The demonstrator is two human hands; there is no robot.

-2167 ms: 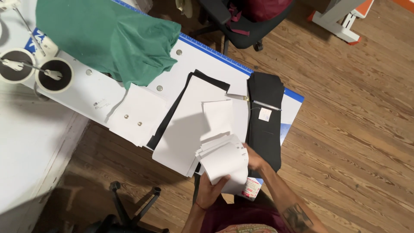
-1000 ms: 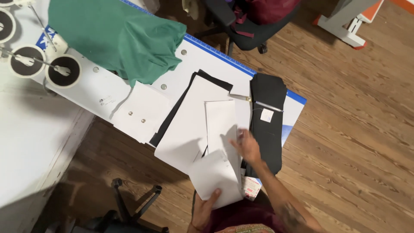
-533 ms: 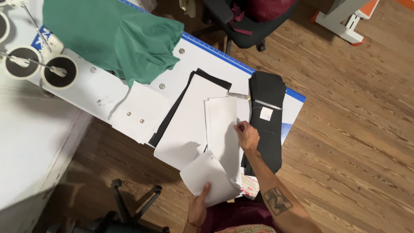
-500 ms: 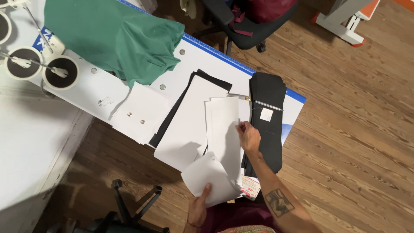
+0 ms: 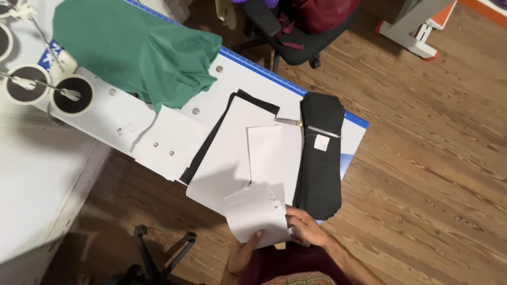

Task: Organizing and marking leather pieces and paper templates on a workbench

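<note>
now both hands grip a small stack of white paper sheets.
left hand pinches its lower edge, right hand its side, fingers closed, at the white counter's near edge.

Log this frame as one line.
left hand: holds white paper piece from below | right hand: grips its right edge | beside: black fabric stack, scissors | table: green cloth

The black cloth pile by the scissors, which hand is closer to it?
The right hand is nearer: it sits just below the black cloth pile's bottom edge. The left hand is farther off, under the white paper.
</note>
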